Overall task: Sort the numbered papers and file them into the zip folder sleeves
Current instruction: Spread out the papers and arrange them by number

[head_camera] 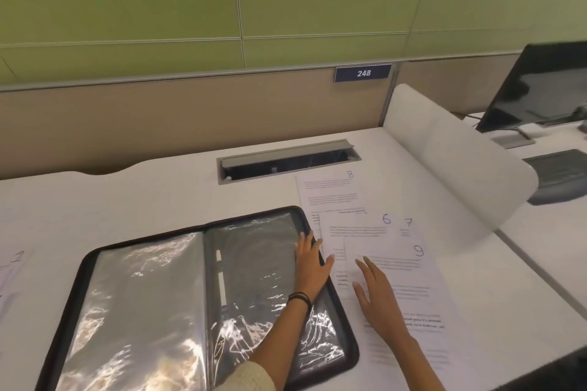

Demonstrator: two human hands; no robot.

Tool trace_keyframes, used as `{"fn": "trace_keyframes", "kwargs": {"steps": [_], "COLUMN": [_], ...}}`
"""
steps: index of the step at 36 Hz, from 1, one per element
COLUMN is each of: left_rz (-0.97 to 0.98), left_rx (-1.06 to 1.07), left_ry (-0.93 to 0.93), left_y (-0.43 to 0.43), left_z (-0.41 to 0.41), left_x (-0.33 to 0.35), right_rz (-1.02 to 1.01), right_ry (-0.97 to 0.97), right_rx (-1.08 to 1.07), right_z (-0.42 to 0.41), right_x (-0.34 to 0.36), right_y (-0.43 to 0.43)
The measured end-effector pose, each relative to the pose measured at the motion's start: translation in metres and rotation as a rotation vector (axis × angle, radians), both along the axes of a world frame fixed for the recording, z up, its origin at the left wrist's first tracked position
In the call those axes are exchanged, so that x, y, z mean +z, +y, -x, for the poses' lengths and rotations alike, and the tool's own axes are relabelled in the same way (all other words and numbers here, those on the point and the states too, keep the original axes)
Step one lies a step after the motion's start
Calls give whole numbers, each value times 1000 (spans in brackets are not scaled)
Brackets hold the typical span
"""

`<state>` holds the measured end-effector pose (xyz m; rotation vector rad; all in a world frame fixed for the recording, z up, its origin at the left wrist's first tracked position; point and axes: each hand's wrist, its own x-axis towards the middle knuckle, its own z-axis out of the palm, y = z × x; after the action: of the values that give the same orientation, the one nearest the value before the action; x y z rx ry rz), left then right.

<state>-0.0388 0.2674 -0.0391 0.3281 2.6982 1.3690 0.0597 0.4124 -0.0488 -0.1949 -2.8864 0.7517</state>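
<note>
In the head view, the zip folder [349,359] is lying open on the white bench [158,194], its clear plastic sleeves [152,295] crinkling and glaring under the light, with a pen [220,276] sitting along the spine. The left hand [309,263] is resting on the folder's right edge, fingers [303,241] straight and spread, holding nothing. The right hand [379,298] is lying flat on the sheet marked 9 [413,279], fingers [365,267] straight and apart, also gripping nothing.

The numbered papers are fanning out just right of the folder. Sheet 9 is overlapping sheet 6 [355,225] and sheet 7 [409,228], and sheet 8 [330,190] is lying farthest back. A sheet marked 1 [12,263] is showing at the far left edge.

These sheets are probably light, limp and prone to sliding on one another, so dragging one free by a flat palm and then pinching a clear corner or side edge looks safest. The sleeves look thin and slippery; their mouth will likely need holding open.
</note>
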Motion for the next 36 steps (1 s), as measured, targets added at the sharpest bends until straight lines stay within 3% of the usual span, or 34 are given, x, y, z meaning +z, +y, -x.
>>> {"fn": "trace_keyframes", "kwargs": {"steps": [12,36], "left_rz": [31,-173], "left_rx": [72,236], "left_ry": [-79,-41], "left_y": [13,20], "left_z": [8,4], "left_x": [-13,-3], "right_rz": [-10,15], "right_ry": [-33,-12], "right_rx": [-41,-53], "right_z": [-2,-4], "right_x": [-19,-17], "right_y": [8,9]}}
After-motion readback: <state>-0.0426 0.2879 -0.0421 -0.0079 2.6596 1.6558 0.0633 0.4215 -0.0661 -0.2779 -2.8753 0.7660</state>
